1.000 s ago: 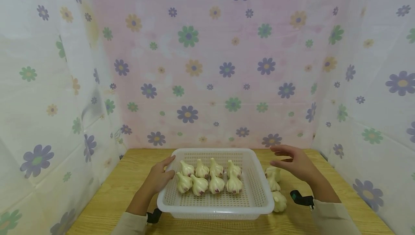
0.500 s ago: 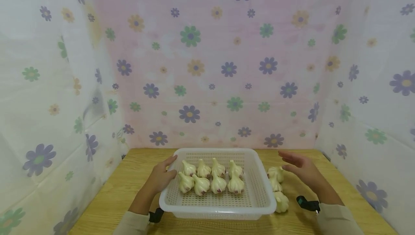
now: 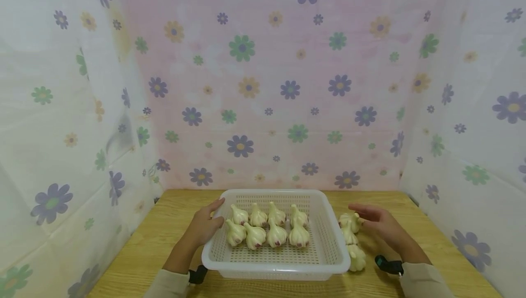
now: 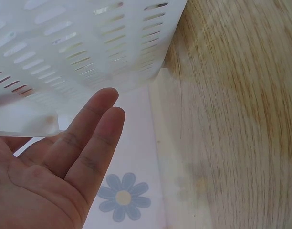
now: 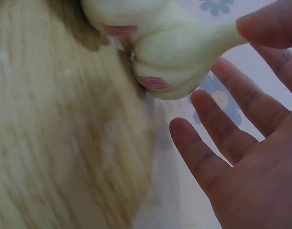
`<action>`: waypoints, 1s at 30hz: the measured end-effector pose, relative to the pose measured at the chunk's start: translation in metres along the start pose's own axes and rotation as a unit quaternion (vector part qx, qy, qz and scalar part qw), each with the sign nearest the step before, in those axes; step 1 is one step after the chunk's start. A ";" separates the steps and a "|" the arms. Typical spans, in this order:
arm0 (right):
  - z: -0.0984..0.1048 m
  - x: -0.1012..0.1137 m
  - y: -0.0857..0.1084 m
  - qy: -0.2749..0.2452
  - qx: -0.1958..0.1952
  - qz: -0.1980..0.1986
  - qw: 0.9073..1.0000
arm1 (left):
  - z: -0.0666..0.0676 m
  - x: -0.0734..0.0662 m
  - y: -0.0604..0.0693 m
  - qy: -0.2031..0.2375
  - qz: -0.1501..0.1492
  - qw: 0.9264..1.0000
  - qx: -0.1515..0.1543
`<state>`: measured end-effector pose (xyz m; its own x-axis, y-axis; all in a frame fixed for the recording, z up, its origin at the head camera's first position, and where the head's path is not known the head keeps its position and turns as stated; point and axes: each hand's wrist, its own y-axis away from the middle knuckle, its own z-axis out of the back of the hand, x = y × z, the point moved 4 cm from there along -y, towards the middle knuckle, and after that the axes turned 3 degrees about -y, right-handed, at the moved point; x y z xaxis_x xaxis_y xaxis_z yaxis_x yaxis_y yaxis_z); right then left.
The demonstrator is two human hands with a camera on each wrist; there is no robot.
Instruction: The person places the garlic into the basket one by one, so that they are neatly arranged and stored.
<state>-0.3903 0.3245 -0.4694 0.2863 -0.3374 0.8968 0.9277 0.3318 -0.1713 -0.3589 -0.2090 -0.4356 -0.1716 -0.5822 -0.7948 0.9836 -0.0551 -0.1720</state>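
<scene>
A white perforated basket (image 3: 279, 268) holds several garlic bulbs (image 3: 277, 235) in two rows. My left hand (image 3: 204, 225) holds its left rim, thumb over the edge. In the left wrist view, fingers (image 4: 96, 143) extend along the outer wall. My right hand (image 3: 382, 225) is beside loose garlic right of the basket. In the right wrist view, the thumb is against the stem of one garlic bulb (image 5: 179, 52); the other fingers are spread and fairly straight. Another bulb (image 5: 124, 14) lies against it.
Under the basket is a wood-grain table (image 3: 139, 243). A further garlic bulb (image 3: 356, 258) lies near the basket's front right corner. Flower-patterned sheets (image 3: 263, 106) surround the table at the back and both sides. Each wrist carries a black device (image 3: 388, 265).
First the right hand shifted right and down; since then it has lowered to the loose garlic. The left hand stays on the basket rim, and the bulbs in the basket keep their places.
</scene>
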 end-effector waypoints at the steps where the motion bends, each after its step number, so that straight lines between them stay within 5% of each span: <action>1: -0.001 -0.001 0.000 0.001 0.002 -0.005 1.000 | 0.000 0.000 0.000 0.000 0.001 1.000 0.000; 12: -0.005 -0.009 -0.002 -0.001 0.032 -0.013 0.999 | -0.001 0.003 -0.001 0.010 0.006 1.000 0.001; 30: -0.006 -0.010 -0.002 0.008 0.007 -0.034 0.999 | -0.001 0.002 -0.001 0.007 0.007 1.000 0.002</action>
<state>-0.3932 0.3222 -0.4806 0.2273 -0.3740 0.8991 0.9414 0.3208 -0.1046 -0.3600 -0.2091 -0.4382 -0.1593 -0.5722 -0.8045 0.9859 -0.0503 -0.1594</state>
